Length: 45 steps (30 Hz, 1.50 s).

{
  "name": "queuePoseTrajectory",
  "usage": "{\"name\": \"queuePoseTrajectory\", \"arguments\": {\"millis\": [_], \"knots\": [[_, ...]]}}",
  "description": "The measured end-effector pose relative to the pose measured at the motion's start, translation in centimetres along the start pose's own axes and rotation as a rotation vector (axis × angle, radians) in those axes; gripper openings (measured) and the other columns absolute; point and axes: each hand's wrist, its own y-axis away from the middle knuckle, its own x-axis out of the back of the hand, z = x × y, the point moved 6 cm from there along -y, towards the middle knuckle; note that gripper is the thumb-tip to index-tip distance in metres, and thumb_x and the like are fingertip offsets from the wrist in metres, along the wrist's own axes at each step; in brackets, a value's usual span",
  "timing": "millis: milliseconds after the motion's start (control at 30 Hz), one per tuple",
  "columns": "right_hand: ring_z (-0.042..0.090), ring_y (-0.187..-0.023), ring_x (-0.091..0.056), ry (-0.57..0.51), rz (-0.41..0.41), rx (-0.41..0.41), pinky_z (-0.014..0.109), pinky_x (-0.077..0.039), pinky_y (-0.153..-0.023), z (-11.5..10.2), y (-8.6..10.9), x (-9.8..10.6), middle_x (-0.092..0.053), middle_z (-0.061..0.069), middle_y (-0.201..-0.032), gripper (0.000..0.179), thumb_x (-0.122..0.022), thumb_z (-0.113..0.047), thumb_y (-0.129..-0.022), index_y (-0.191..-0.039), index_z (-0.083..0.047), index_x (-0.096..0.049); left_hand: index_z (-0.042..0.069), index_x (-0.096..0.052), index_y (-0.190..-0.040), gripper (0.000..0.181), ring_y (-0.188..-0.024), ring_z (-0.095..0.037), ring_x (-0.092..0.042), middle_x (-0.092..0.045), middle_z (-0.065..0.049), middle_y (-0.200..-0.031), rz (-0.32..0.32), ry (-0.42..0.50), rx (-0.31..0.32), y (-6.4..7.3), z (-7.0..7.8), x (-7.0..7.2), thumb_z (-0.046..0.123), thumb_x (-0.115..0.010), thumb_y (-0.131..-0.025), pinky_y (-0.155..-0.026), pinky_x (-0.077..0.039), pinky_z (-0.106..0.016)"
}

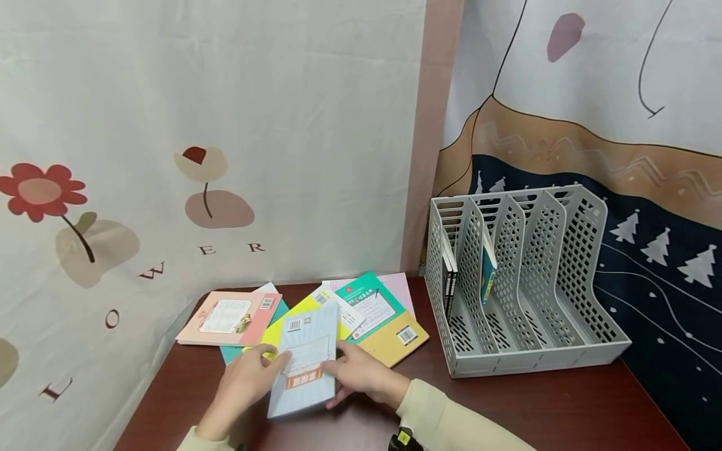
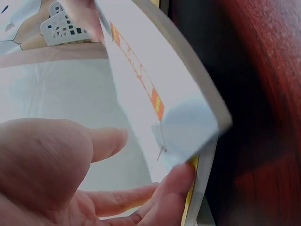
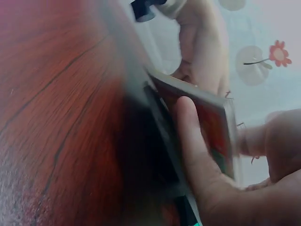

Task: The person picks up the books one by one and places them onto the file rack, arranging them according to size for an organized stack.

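Observation:
A light blue book (image 1: pixel 307 357), with an orange label on its cover, is tilted up at its near end above the other books. My right hand (image 1: pixel 361 371) grips its right edge, thumb on the cover and fingers underneath. At the left edge is my left hand (image 1: pixel 248 376); in the left wrist view its fingertips (image 2: pixel 176 181) touch the book's edge while the thumb stands apart from the cover. Around and beneath lie a yellow book (image 1: pixel 271 335), a green-and-yellow book (image 1: pixel 389 326) and a pink book (image 1: pixel 217 319).
On the right of the dark red-brown table (image 1: pixel 507 407) stands a grey perforated file rack (image 1: pixel 541 358) with several slots. A dark-spined book (image 1: pixel 449 282) and a blue-green book (image 1: pixel 487 275) stand in separate slots. A printed curtain (image 1: pixel 316 156) hangs behind.

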Motion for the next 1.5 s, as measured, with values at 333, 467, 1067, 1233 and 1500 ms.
{"name": "queuePoseTrajectory", "arguments": {"millis": [333,467,1067,1233,1500], "knots": [[0.032,-0.090,-0.083,-0.053,0.076,0.153,0.049,-0.069,-0.069,-3.0,0.9,1.8,-0.079,0.018,-0.115,0.053,-0.053,-0.012,-0.116,-0.167,-0.020,-0.043,-0.008,-0.059,-0.150,0.089,-0.091,-0.024,-0.072,-0.079,-0.018,-0.113,0.048,0.076,-0.062,0.0,1.6,0.3,0.070,-0.057,-0.107,-0.073,-0.057,-0.040],[0.033,-0.094,-0.083,-0.066,0.070,0.195,0.050,-0.069,-0.071,-5.1,1.9,3.3,-0.078,0.020,-0.122,0.052,-0.052,-0.013,-0.116,-0.167,-0.018,-0.040,-0.007,-0.048,-0.160,0.096,-0.093,-0.021,-0.075,-0.077,-0.021,-0.122,0.058,0.233,-0.117,0.0,3.4,0.7,0.072,-0.055,-0.107,-0.071,-0.058,-0.032],[0.027,-0.092,-0.081,0.067,0.125,0.237,0.057,-0.068,-0.075,-8.2,6.6,10.5,-0.078,0.020,-0.125,0.051,-0.050,-0.031,-0.119,-0.165,-0.012,-0.038,0.023,-0.055,-0.156,0.051,-0.097,-0.023,-0.083,-0.078,-0.012,-0.131,-0.107,0.754,-0.501,0.9,16.3,0.2,0.025,-0.074,-0.108,-0.083,-0.068,-0.034],[0.021,-0.098,-0.080,0.029,0.170,0.226,0.044,-0.068,-0.081,-7.5,7.3,12.3,-0.078,0.011,-0.122,0.051,-0.047,-0.032,-0.120,-0.165,-0.009,-0.038,0.023,-0.056,-0.157,0.051,-0.097,-0.022,-0.083,-0.078,-0.011,-0.132,-0.123,0.754,-0.530,1.7,18.8,-0.7,0.021,-0.072,-0.108,-0.083,-0.068,-0.033],[0.019,-0.091,-0.081,0.077,0.280,0.294,0.037,-0.067,-0.077,-8.7,8.8,14.7,-0.079,0.009,-0.117,0.050,-0.050,-0.024,-0.119,-0.164,-0.007,-0.037,0.027,-0.048,-0.160,0.057,-0.097,-0.017,-0.081,-0.079,-0.005,-0.126,-0.127,0.679,-0.489,1.5,20.6,-2.7,0.039,-0.069,-0.110,-0.084,-0.066,-0.032]]}}
